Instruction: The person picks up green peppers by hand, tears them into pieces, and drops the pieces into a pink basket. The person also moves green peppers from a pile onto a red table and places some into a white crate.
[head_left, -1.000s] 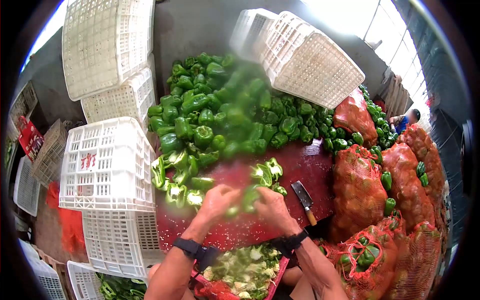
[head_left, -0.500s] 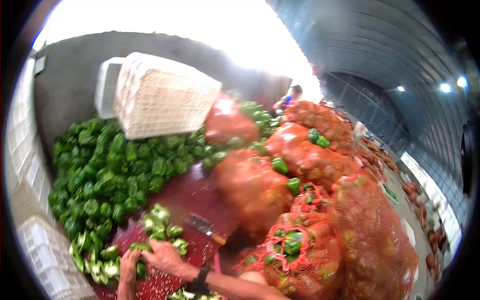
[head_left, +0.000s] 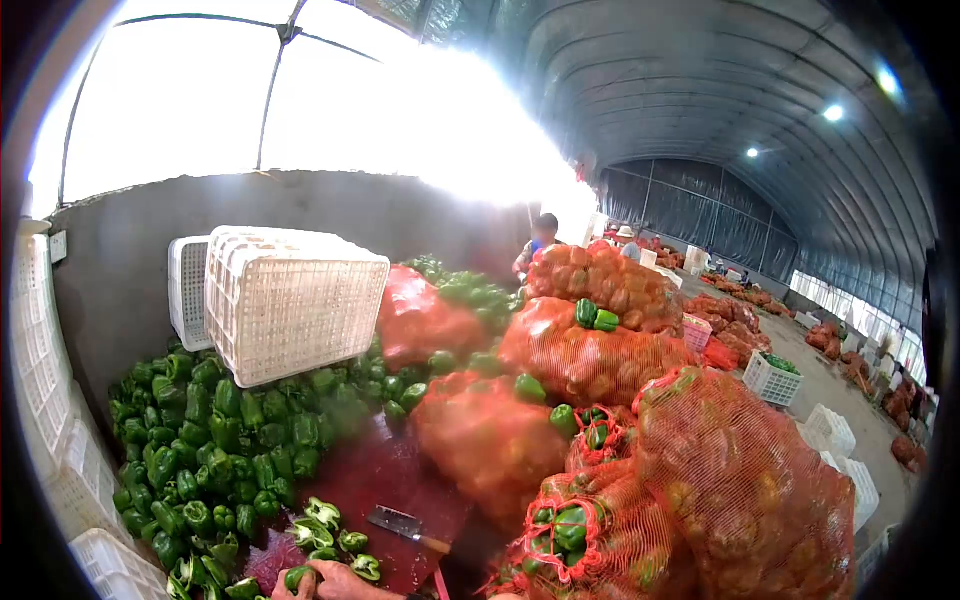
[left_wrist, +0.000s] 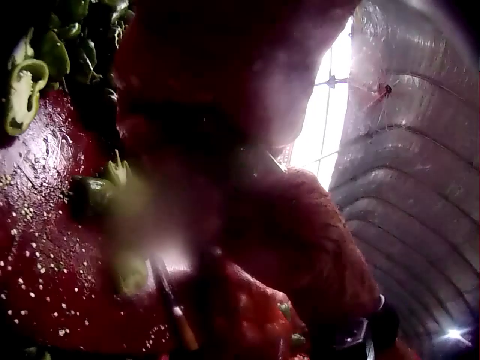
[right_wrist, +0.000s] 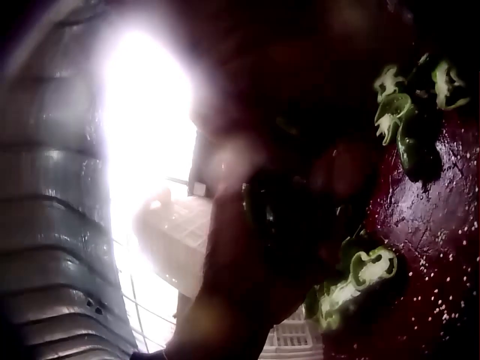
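At the bottom edge of the head view, both hands meet at a green pepper (head_left: 297,576). My left hand (head_left: 286,590) grips it from the left, and my right hand (head_left: 345,583) holds it from the right; much of both is cut off by the frame. Both wrist views are dark; in the right one the pepper (right_wrist: 277,210) shows dimly by the fingers. Cut pepper pieces (head_left: 322,514) lie on the red table (head_left: 375,475) just beyond the hands. A cleaver (head_left: 397,522) with a wooden handle rests to their right.
A large heap of green peppers (head_left: 230,430) covers the table's far left, with white crates (head_left: 300,310) above it. Full red mesh sacks (head_left: 740,480) stand along the right. More crates (head_left: 110,565) line the left edge. A person (head_left: 540,240) is behind the sacks.
The head view has swung up and to the right, bringing the sacks and the hall into sight. The hands now appear at the bottom edge, still together at a pepper.
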